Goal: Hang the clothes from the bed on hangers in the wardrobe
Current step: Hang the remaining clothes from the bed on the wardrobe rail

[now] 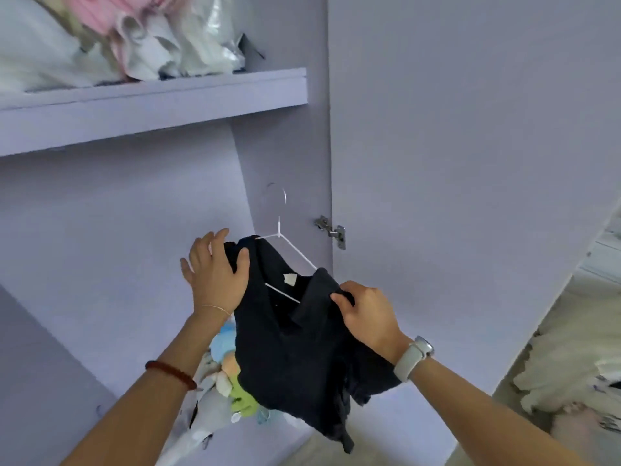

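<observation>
Lilac wardrobe (470, 129) fills most of the frame, door open at right w/ hinge (331, 230) mid-frame; shelf (151, 102) upper left carries bagged clothes (117, 38). Dark collared shirt (302, 358) hangs at centre-bottom, half on a white hanger (289, 245) whose hook points up. Left hand (215, 274) is clamped on shirt's left shoulder, right hand (366, 314) pinches collar edge btwn thumb & fingers.

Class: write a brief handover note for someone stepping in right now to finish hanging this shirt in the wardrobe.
Left hand: gripping the dark shirt at one shoulder.
Right hand: pinching the collar at the other shoulder.
White hanger: partly inside the neck, hook free, on no rail.
Done: hanger started into shirt.
Left: seat both shoulders, hang it in the wardrobe. No rail is in view.
</observation>
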Demonstrator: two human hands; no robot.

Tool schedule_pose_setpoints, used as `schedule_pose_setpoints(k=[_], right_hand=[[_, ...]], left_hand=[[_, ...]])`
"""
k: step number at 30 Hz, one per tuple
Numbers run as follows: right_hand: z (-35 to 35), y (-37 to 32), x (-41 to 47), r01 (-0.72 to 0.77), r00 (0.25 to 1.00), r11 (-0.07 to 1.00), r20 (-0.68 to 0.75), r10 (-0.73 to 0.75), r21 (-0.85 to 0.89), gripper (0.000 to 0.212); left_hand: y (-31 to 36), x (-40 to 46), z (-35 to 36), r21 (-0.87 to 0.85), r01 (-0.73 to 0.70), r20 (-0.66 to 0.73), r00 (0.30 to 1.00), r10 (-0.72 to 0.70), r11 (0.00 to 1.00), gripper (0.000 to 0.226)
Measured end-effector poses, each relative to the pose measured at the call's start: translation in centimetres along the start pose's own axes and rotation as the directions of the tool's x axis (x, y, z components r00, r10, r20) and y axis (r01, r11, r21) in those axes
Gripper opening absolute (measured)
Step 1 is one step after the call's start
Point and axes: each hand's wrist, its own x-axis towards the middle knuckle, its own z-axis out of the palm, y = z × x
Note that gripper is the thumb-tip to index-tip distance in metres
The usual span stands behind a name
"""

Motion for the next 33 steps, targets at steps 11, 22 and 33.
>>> schedule_pose_setpoints(k=[11, 22, 33], right_hand=[[3.5, -4.3, 19.8, -0.035, 0.998, 0.998, -0.052, 0.038, 0.057, 0.024], [7.9, -7.2, 30.8, -0.041, 0.993, 0.988, -0.103, 0.057, 0.151, 0.025], [9.9, -4.8, 31.2, -0.117, 0.993, 0.982, -0.004, 0.119, 0.146, 0.032]], left_hand=[[2.0, 14.3, -3.2, 0.656, -0.242, -0.210, 0.851, 0.481, 0.715, 0.066], [-0.5, 18.5, -1.1, 0.787, -0.078, -0.292, 0.826, 0.482, 0.611, 0.077], [-1.2, 19.5, -0.5, 0.821, -0.044, -0.350, 0.748, 0.563, 0.569, 0.079]])
